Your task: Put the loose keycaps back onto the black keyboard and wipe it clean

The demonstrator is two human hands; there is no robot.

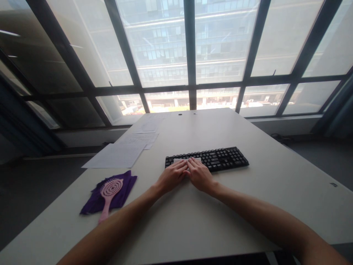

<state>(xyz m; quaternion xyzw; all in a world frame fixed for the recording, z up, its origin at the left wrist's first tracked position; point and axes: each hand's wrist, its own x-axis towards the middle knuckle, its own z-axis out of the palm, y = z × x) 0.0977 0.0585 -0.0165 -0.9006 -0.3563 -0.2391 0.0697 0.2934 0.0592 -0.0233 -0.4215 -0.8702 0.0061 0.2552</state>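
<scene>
A black keyboard [220, 159] lies slightly slanted on the white desk. Over its left part is a white tissue [198, 159], mostly hidden by my fingers. My left hand [173, 176] bends its fingers onto the tissue from the left. From the right, my right hand [200, 175] presses its fingers together on the same tissue. The two hands touch at the thumbs and fingertips, and both are closed on the tissue. Whether the tissue is folded is hidden.
Left of my forearm, a pink hairbrush [111, 188] rests on a folded purple cloth [125, 187]. Several paper sheets [114, 156] run along the desk's left edge. The white desk [176, 228] reaches toward large windows [162, 44]. Small dark bits [180, 114] are at its far end.
</scene>
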